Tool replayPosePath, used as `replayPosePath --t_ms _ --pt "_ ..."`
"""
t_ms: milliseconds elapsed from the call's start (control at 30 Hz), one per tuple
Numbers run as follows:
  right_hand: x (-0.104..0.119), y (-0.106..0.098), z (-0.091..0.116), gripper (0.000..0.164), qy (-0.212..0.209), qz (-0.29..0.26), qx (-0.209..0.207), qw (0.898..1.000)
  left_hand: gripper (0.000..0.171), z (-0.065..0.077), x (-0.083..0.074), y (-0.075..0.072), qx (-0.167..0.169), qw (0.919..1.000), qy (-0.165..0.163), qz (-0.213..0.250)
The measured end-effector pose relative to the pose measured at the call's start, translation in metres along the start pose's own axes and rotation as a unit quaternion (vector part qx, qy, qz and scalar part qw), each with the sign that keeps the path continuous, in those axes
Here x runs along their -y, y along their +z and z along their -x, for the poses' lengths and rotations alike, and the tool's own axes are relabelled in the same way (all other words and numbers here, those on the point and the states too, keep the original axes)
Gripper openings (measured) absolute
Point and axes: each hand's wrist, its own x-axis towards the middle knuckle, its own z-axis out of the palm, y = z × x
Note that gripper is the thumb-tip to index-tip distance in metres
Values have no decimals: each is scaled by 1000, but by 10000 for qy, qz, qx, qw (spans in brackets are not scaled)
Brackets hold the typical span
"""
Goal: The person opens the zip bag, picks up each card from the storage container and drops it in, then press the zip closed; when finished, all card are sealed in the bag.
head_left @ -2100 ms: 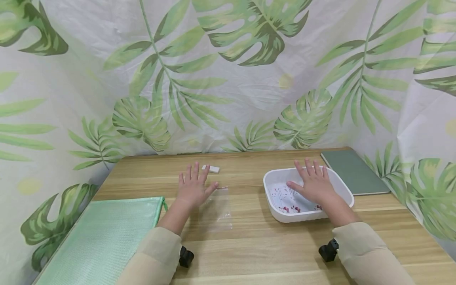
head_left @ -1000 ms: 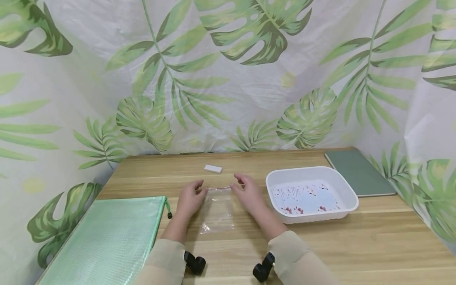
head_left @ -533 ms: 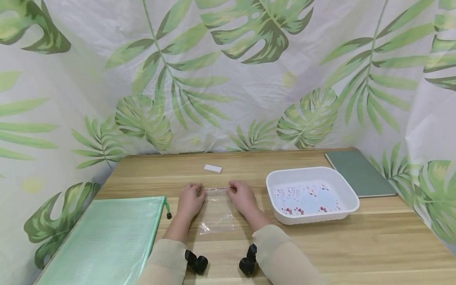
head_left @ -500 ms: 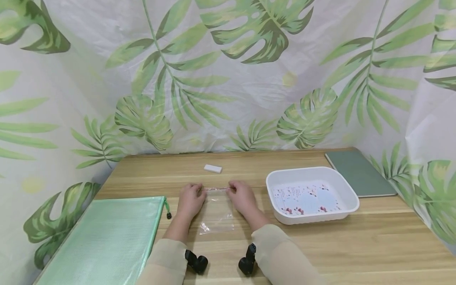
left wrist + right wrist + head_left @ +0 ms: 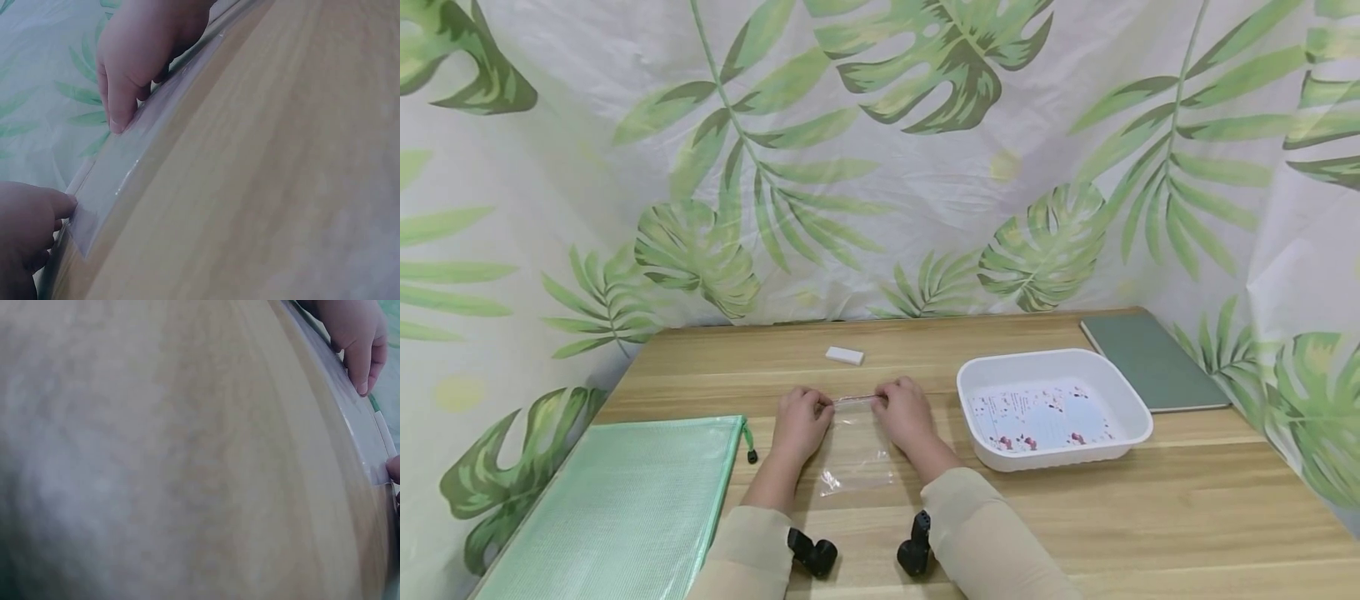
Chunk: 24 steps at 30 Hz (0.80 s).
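Observation:
A clear plastic zip bag (image 5: pixel 856 450) lies flat on the wooden table, its zip edge toward the back. My left hand (image 5: pixel 801 421) pinches the zip edge at the left corner. At the opposite corner my right hand (image 5: pixel 906 414) pinches the same edge between thumb and fingers. Both hands flank the bag's top in the left wrist view, where the clear bag (image 5: pixel 125 169) stretches between them. The right wrist view catches the bag (image 5: pixel 359 431) only at its right side, with one hand mostly cut off by the frame.
Behind the bag lies a small white block (image 5: pixel 845 356). A white plastic basket (image 5: pixel 1056 456) with a printed bottom stands to the right, and a green notebook (image 5: pixel 1153 362) lies beyond it. On the left is a green mesh zip pouch (image 5: pixel 625 500) on the table (image 5: pixel 1135 525).
Both hands have come from spread, straight fingers to the bag's zip edge; the right one moved left from over the basket. Over the last half second they have barely shifted.

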Motion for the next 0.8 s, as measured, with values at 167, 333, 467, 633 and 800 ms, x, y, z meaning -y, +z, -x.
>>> replayPosePath --t_ms 167,333,467,633,800 --pt "1 0 0 22 -100 52 4 9999 17 -1 1 -1 -14 10000 22 23" --pt "2 0 1 21 -188 126 -55 9997 25 0 0 -3 -32 10000 20 18" --pt "1 0 2 20 -192 154 -74 9997 23 0 1 -3 -18 10000 23 -18" --pt "-1 1 3 21 -269 161 -110 9994 20 1 1 -3 -73 9999 117 -73" --pt "-3 1 5 29 -377 128 -143 9991 15 2 3 -1 -168 9996 233 50"
